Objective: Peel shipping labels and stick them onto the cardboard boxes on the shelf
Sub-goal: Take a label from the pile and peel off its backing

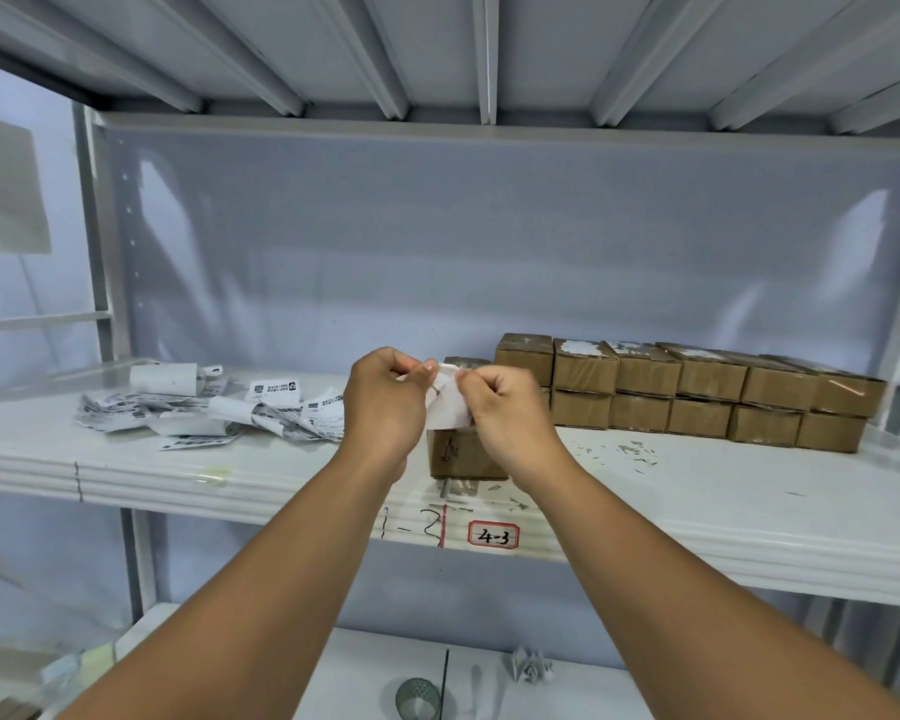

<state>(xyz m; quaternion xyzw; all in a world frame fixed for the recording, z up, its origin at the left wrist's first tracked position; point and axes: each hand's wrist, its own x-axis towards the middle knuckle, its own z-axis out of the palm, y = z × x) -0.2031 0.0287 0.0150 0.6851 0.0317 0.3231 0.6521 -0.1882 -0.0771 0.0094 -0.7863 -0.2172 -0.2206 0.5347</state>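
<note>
From the head camera, a small white paper shipping label (445,405) shows its blank side, slightly curled, held in the air over a lone small brown cardboard box (463,452) at the front of the white metal shelf (723,506). The left hand (385,402) pinches the label's upper left corner with thumb and curled fingers. The right hand (507,407) pinches its upper right edge the same way. To the right, small brown cardboard boxes (697,392) stand in a row stacked two high, with torn white scraps on their tops. To the left lies a loose heap of printed white labels (219,407) with barcodes, the text too small to read. A red-bordered tag (493,535) on the shelf's edge reads "4-3".
</note>
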